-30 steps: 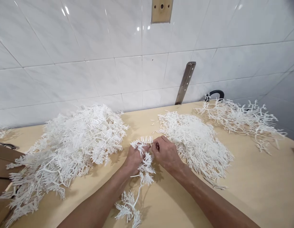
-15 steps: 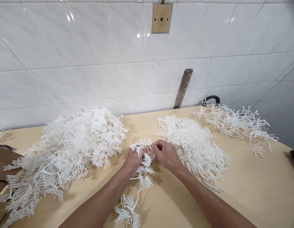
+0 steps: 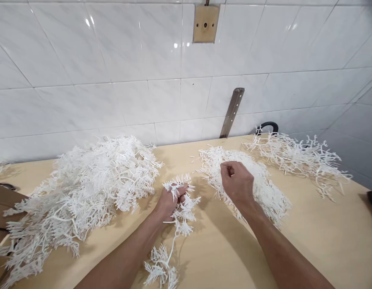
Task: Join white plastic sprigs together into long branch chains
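My left hand (image 3: 170, 200) is closed around a white branched plastic piece (image 3: 186, 212) with fringed tips, which trails down toward the table's front. Over the pile of small loose white pieces (image 3: 264, 188) is my right hand (image 3: 237, 178), its thumb and fingers pinched together; whatever they may hold is too small to make out. To the left of my left hand lies a big heap of fringed white branches (image 3: 104, 176).
Bare white branched stems (image 3: 294, 154) lie at the back right, by a black curved handle (image 3: 270, 125). A metal strip (image 3: 232, 112) leans against the tiled wall. At the left edge is a brown box (image 3: 5, 208).
My right hand has moved right and slightly up, away from the branched piece, to over the loose-piece pile. My left hand has stayed nearly in place with its piece.
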`<state>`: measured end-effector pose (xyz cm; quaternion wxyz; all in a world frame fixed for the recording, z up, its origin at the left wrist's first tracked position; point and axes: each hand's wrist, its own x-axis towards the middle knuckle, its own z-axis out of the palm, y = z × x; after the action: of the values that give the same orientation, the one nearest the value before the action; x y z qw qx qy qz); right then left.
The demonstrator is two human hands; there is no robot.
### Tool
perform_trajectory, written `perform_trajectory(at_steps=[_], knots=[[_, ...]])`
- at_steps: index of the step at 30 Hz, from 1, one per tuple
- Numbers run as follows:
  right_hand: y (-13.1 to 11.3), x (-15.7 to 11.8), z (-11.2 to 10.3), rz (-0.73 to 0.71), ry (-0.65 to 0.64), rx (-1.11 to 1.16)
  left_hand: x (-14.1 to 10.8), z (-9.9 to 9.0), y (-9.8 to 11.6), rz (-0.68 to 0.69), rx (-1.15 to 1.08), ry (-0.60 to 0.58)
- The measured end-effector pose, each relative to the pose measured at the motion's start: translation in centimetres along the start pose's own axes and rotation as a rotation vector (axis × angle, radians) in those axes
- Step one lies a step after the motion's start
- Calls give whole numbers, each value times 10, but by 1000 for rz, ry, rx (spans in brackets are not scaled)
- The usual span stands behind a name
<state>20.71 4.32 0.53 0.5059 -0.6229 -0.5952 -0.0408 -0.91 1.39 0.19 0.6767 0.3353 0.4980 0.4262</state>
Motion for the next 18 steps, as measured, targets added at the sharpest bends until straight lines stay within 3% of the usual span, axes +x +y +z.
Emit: perform_trajectory(at_steps=[3, 9, 14, 16, 18], knots=[[17, 12, -11, 36, 50, -130, 1, -1, 1, -1, 3, -5], [39, 25, -30, 130, 5, -283, 3, -4, 0, 8, -6, -7], [14, 18, -27, 65, 109, -127, 3, -3, -1, 8, -11, 2], [-4, 7, -18, 88, 39, 13, 2, -2, -1, 11, 7, 13], [-21, -7, -9, 120, -162, 174, 1, -2, 0, 15, 26, 18]])
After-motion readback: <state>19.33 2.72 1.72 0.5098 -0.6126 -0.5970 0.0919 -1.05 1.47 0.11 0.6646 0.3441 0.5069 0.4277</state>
